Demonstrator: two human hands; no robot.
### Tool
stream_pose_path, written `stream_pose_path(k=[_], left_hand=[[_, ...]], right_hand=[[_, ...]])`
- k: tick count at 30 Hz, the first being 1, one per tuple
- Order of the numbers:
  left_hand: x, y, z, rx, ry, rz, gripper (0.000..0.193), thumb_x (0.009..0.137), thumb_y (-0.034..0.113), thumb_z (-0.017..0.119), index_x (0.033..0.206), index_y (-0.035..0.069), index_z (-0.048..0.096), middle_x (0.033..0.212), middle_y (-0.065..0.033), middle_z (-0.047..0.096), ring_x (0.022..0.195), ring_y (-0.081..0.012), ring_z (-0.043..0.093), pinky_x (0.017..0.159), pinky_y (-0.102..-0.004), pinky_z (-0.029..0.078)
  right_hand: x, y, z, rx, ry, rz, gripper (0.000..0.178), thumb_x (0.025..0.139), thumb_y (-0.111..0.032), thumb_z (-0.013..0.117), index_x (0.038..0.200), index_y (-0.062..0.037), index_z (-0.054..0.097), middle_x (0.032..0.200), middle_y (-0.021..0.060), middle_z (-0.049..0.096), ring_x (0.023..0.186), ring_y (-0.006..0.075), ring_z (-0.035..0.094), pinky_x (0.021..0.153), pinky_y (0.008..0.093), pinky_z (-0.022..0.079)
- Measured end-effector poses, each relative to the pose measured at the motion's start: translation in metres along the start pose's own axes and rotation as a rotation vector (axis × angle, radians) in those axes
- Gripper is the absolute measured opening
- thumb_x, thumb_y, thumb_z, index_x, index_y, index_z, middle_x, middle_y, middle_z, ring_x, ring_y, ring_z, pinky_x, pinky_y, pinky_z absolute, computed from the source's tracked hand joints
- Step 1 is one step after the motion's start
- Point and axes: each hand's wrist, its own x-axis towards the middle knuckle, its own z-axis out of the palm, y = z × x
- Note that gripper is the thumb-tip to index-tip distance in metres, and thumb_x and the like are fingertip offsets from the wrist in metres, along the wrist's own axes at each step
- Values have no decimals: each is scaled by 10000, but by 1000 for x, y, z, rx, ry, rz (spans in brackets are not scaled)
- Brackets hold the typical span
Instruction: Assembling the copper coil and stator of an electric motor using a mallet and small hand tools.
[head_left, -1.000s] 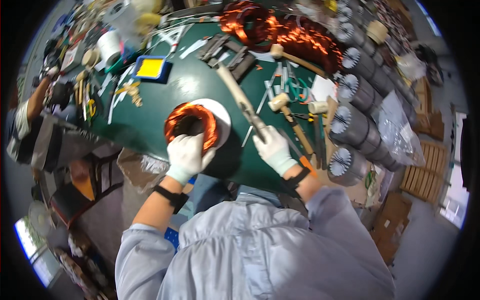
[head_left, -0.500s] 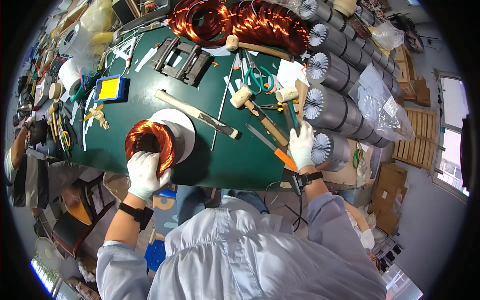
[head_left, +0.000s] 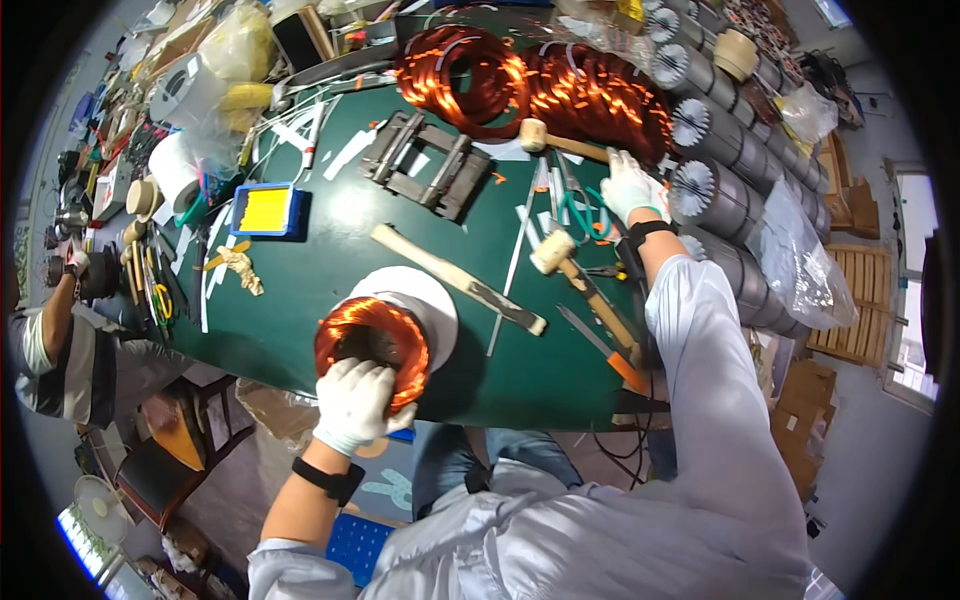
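Note:
My left hand (head_left: 357, 402), in a white glove, grips the near rim of a stator with copper windings (head_left: 332, 338), its fingers curled over the copper into the bore. Behind that stator is a white disc (head_left: 442, 300). My right hand (head_left: 630, 188), also gloved, reaches to the far right of the green table with fingers stretched out. It is close to the handle end of a wooden mallet (head_left: 533, 135) and beside green-handled scissors (head_left: 580, 214). Nearer me lie another mallet (head_left: 552, 252) and an orange-handled blade (head_left: 625, 372). A wooden bar (head_left: 460, 278) lies mid-table.
Copper wire coils (head_left: 460, 85) line the back. Grey cylindrical stators (head_left: 715, 190) are stacked at right under a plastic bag (head_left: 800, 255). A metal frame (head_left: 425, 165) and blue tray (head_left: 297, 215) stand further left. A co-worker's arm (head_left: 62, 315) shows at far left.
My right hand has left the green-handled mallet and moved far forward; that mallet is now hidden by my arm. My left hand keeps its grip. The whole view has shifted.

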Motion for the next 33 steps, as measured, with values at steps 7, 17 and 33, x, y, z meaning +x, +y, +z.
stream_pose_path(k=[7, 17, 33], left_hand=[[1, -19, -5, -80, 83, 117, 459, 674, 438, 831, 908, 71, 683, 832, -71, 682, 765, -247, 666, 740, -393, 545], [-32, -8, -3, -182, 571, -415, 534, 866, 210, 631, 1346, -9, 551, 1427, -242, 519, 1340, -381, 510, 1173, -502, 350], [-36, 25, 60, -687, 811, -968, 452, 1089, 298, 472, 1412, -10, 538, 1410, -209, 566, 1322, -359, 530, 1155, -451, 381]], right_hand=[[-5, -9, -59, 164, -318, 16, 361, 798, -238, 667, 1113, -62, 665, 1076, 183, 704, 1068, 387, 672, 955, 495, 529], [-178, -120, -313, 1225, -1312, 491, 283, 1051, -278, 621, 1249, -77, 616, 703, -45, 537, 512, 42, 471, 451, 201, 373], [-78, -168, -390, 947, -799, -6, 208, 1094, -209, 488, 1188, -63, 601, 875, -34, 586, 767, 75, 555, 629, 200, 438]])
